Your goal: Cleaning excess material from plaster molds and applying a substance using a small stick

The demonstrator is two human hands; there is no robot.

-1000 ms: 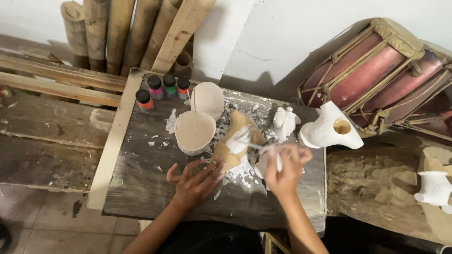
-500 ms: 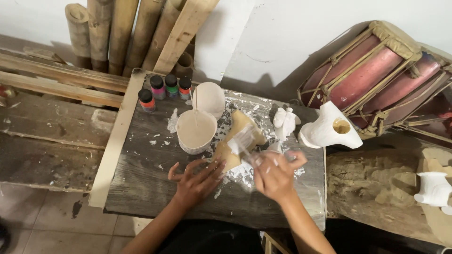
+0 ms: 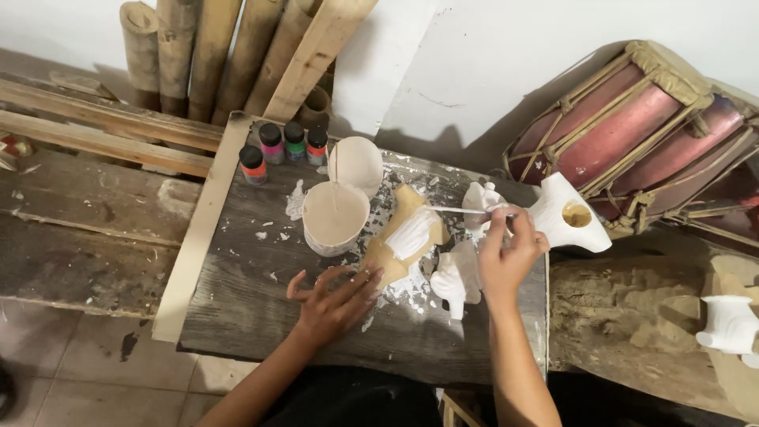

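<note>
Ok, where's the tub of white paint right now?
In the head view, the open tub of white paint stands on the dark wooden board, left of centre, below the four small paint bottles, above the left hand.

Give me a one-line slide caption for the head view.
Left hand steadies a half-whitened wooden figure on a board while right hand holds a brush beside a paint tub.

I see a craft workshop; a paint-splashed plank table, small paint bottles, white figurines, bamboo poles and a drum show it.
</note>
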